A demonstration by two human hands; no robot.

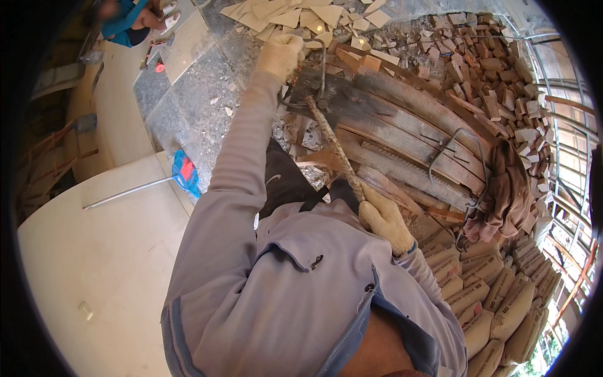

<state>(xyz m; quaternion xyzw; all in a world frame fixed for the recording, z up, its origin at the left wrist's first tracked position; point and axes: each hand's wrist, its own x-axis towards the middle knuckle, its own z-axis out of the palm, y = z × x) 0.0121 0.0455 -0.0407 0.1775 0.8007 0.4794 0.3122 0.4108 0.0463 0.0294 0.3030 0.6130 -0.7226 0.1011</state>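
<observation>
My left hand [280, 58], in a cream work glove, is closed around a partly bent steel bar [324, 68] over the far left end of the wooden planks [408, 119]. The bar has squared corners. My right hand [386, 221], gloved too, grips the near end of a long rusty metal rod [336, 142]. That rod slopes away to the left, and its far tip lies beside the bent bar at the dark end of the planks. Whether the tip touches the bar I cannot tell.
More bent steel bars [431, 164] and a brown cloth [502, 195] lie on the planks' right end. Broken bricks [496, 63] are heaped at far right, stacked bags [483, 283] near right, tile pieces [289, 17] ahead. A blue long-handled tool [182, 176] and a person [135, 22] are left.
</observation>
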